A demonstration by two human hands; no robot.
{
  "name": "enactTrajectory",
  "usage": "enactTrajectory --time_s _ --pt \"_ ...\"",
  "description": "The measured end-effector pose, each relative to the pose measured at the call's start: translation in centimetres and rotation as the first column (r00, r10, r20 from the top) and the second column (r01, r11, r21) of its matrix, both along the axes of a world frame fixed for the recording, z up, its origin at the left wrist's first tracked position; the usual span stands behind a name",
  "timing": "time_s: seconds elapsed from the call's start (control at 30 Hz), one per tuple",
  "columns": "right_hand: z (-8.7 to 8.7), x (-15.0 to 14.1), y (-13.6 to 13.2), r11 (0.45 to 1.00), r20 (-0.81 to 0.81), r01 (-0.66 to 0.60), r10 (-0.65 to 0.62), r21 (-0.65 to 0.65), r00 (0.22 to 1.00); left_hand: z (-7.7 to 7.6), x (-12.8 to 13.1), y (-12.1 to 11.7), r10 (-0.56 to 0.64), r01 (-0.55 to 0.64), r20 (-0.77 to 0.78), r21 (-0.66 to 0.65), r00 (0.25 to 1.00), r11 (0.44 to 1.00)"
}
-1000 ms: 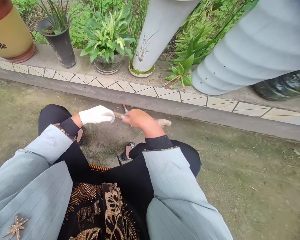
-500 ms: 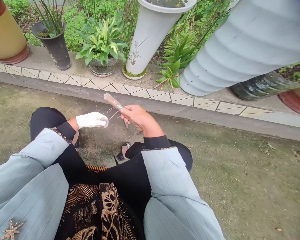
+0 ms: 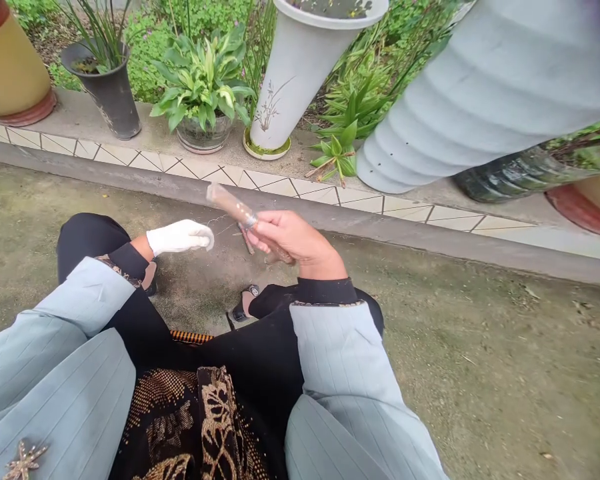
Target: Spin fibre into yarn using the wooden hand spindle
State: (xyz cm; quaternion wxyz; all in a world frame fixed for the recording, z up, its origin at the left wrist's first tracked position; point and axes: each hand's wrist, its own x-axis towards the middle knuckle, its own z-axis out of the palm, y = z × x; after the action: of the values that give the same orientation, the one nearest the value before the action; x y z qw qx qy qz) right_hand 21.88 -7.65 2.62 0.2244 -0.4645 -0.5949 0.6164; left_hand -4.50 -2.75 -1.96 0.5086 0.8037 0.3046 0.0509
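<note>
One bare right hand (image 3: 300, 241) is closed firmly around a brown stick (image 3: 227, 202), fingers curled and thumb laid along it. The stick tilts, its blurred free end pointing left and far, with a silvery band (image 3: 251, 221) just beside the grip. More brown shows under the palm, too hidden to make out. To the left, the left hand (image 3: 180, 237), in a white glove (image 3: 170, 238), is curled with its fingertips pinched together on a thin wire (image 3: 226, 230), which runs across the gap towards the stick. The hands stand apart. Near the right fingers is a short brown piece (image 3: 247, 241); whether it touches them I cannot tell.

Both hands are over the ground (image 3: 480, 333), between black-clad knees. On the far side runs a tiled ledge (image 3: 360, 196), bearing, from left to right, a yellow pot (image 3: 13, 70), a black pot (image 3: 111, 100), a leafy plant (image 3: 207, 83), a white vase (image 3: 300, 73) and a ridged pale pot (image 3: 480, 100).
</note>
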Motion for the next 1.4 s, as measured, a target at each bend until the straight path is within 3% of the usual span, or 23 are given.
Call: enactTrajectory --time_s 0.03,0.1,0.2,0.3,0.37,0.43,0.5,0.53,0.57,0.6,0.67,0.7,0.8,0.9,0.97,1.03,1.1,1.13,1.23,1.3,1.33,1.37,1.4 --pt "-0.4 0.6 0.4 0.986 0.06 0.16 -0.164 0.055 0.985 -0.1 0.0 -0.1 -0.041 0.04 -0.021 -0.048 0.999 0.998" --pt "-1.4 1.2 1.4 0.941 0.283 0.316 -0.338 0.121 0.898 0.0 0.1 -0.3 -0.12 0.112 -0.044 -0.146 0.992 0.983" --pt "-2.8 0.6 2.2 0.971 0.662 0.159 -0.237 0.178 0.711 0.5 0.1 -0.5 -0.174 0.163 -0.047 -0.179 0.984 0.97" --pt "-3.4 -0.9 2.0 0.989 0.831 -0.139 0.031 0.056 0.555 1.3 0.1 -0.4 -0.156 0.152 -0.045 -0.082 0.987 0.985" --pt "-3.5 -1.9 1.5 0.941 0.783 -0.302 0.3 -0.151 0.545 1.6 0.0 -0.3 -0.1 0.101 -0.042 0.014 0.994 0.995" --pt "-3.4 -2.8 0.9 0.825 0.578 -0.459 0.56 -0.329 0.593 1.6 -0.1 -0.1 -0.039 0.041 -0.031 0.067 0.999 0.997" --pt "-2.8 -3.4 0.3 0.718 0.325 -0.608 0.696 -0.339 0.64 1.2 -0.2 0.0 0.018 -0.016 -0.033 0.074 0.999 0.997" --pt "-2.4 -3.6 0.1 0.709 0.225 -0.644 0.704 -0.287 0.674 0.8 -0.3 0.1 0.042 -0.039 -0.039 0.069 0.998 0.997" --pt "-2.0 -3.7 0.0 0.741 0.15 -0.637 0.668 -0.212 0.729 0.4 -0.3 0.2 0.057 -0.054 -0.05 0.06 0.997 0.997" --pt "-1.6 -3.6 -0.1 0.811 0.093 -0.571 0.583 -0.128 0.807 0.0 -0.3 0.2 0.067 -0.064 -0.06 0.051 0.996 0.997" --pt "-1.0 -3.4 0.0 0.96 0.019 -0.282 0.282 0.001 0.959 -0.6 -0.2 0.2 0.069 -0.068 -0.067 0.022 0.995 0.997" --pt "-1.0 -3.2 0.2 0.993 -0.002 -0.114 0.115 0.033 0.993 -0.8 -0.1 0.2 0.057 -0.057 -0.064 0.006 0.996 0.998" --pt "-1.6 -2.8 1.0 0.978 0.017 0.199 -0.2 0.054 0.98 -0.3 0.2 0.0 0.003 -0.001 -0.045 0.024 0.999 1.0" --pt "-2.4 -2.2 1.8 0.958 0.221 0.269 -0.286 0.101 0.932 0.7 0.4 0.0 -0.092 0.108 -0.092 0.192 0.991 0.975" --pt "-2.5 -1.7 2.3 0.958 0.486 0.231 -0.286 0.17 0.826 1.1 0.4 0.2 -0.125 0.168 -0.152 0.316 0.98 0.934" --pt "-2.4 -1.4 2.5 0.984 0.721 0.098 -0.176 0.149 0.67 1.2 0.4 0.3 -0.133 0.207 -0.203 0.412 0.97 0.887" --pt "-2.4 -1.5 2.3 0.997 0.822 -0.078 0.06 -0.02 0.566 1.0 0.3 0.4 -0.136 0.244 -0.249 0.482 0.959 0.841" --pt "-2.6 -1.8 2.1 0.977 0.808 -0.17 0.206 -0.132 0.552 0.9 0.4 0.4 -0.139 0.261 -0.267 0.504 0.954 0.823" --pt "-3.0 -3.4 1.0 0.802 0.554 -0.467 0.595 -0.372 0.582 0.7 0.5 0.2 -0.167 0.281 -0.26 0.507 0.951 0.815" --pt "-2.8 -4.3 0.3 0.677 0.292 -0.64 0.735 -0.364 0.611 0.6 0.6 0.0 -0.174 0.248 -0.196 0.472 0.965 0.846" --pt "-2.3 -4.5 0.0 0.655 0.181 -0.687 0.752 -0.315 0.634 0.5 0.7 0.0 -0.157 0.21 -0.154 0.445 0.976 0.87" --pt "-1.8 -4.4 -0.3 0.674 0.085 -0.702 0.732 -0.23 0.676 0.4 0.7 -0.1 -0.127 0.164 -0.117 0.413 0.985 0.896" --pt "-1.1 -4.0 -0.4 0.734 0.012 -0.663 0.671 -0.147 0.741 0.2 0.8 -0.1 -0.08 0.108 -0.088 0.386 0.993 0.916"
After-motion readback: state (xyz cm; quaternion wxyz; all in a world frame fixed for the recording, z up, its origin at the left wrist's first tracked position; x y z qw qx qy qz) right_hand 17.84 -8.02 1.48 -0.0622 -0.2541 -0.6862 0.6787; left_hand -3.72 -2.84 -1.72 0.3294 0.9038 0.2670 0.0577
